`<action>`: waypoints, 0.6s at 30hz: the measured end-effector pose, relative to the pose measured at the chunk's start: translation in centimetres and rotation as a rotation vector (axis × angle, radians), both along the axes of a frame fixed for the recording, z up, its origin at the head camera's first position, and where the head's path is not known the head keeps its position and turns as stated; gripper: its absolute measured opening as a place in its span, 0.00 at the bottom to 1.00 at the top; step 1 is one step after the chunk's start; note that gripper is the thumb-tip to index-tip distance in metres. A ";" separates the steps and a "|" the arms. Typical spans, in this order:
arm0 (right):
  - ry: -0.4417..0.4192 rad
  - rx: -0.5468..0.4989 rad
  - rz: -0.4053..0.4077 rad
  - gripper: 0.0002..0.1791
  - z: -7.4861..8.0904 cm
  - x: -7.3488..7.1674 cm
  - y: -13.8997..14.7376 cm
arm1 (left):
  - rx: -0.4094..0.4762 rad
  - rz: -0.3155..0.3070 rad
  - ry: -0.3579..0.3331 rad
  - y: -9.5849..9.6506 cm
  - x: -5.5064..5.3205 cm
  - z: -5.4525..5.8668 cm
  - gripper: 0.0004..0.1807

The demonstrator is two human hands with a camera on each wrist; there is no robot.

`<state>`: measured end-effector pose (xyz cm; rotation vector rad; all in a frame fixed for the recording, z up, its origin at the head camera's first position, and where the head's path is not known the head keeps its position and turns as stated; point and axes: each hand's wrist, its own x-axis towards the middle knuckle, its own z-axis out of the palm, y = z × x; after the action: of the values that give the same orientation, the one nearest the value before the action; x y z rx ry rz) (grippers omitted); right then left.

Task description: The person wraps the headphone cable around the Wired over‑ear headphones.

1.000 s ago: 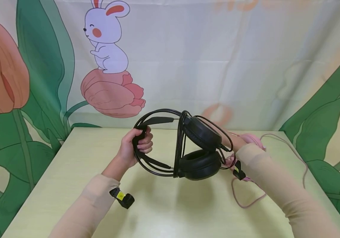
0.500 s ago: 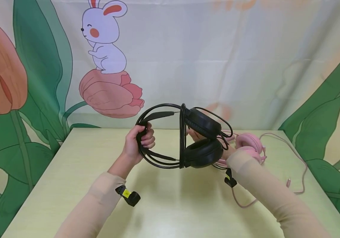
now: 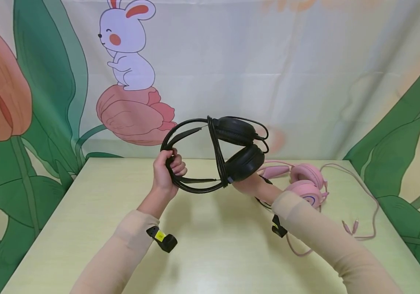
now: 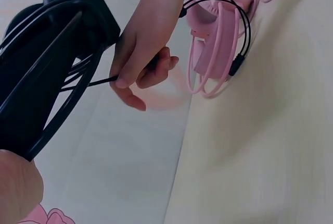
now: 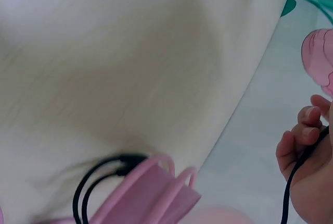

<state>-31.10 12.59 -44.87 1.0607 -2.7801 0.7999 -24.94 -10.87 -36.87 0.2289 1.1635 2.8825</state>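
My left hand (image 3: 166, 171) grips the headband of a pair of black headphones (image 3: 244, 163), raised over the table with the ear cups to the right. Several turns of black cable (image 3: 218, 151) wrap across the frame between headband and cups. Partly hidden behind the lower cup in the head view, my right hand (image 3: 250, 185) holds the cable's loose length. In the left wrist view a taut strand runs to its thumb; in the right wrist view the cord crosses its palm (image 5: 312, 177). The cable's free end, with black plugs (image 4: 237, 65), hangs below that hand.
Pink headphones (image 3: 303, 190) lie on the pale table (image 3: 202, 253) at the right, close by my right forearm. Their pink cord loops along the right side, its plugs (image 3: 355, 226) near the right edge. A printed curtain (image 3: 224, 81) hangs behind the table.
The black headphones have risen and tilted. My right hand has come left and round behind them with the cable, uncovering more of the pink headphones. My left hand keeps its grip.
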 end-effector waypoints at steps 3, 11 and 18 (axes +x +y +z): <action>-0.065 -0.115 -0.011 0.11 4.1 3.6 -1.4 | 0.009 0.024 -0.016 0.1 -0.1 -0.1 0.10; 0.032 0.112 0.077 0.08 2.3 2.7 -1.5 | 0.005 0.091 -0.045 0.4 -0.3 -0.7 0.09; -0.029 0.265 0.124 0.09 3.0 3.7 -1.7 | 0.005 0.187 -0.068 0.2 -0.4 -1.1 0.10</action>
<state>-27.42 10.92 -41.86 1.2811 -2.9288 0.4671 -25.37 -10.66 -37.98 0.0221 1.2277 3.0250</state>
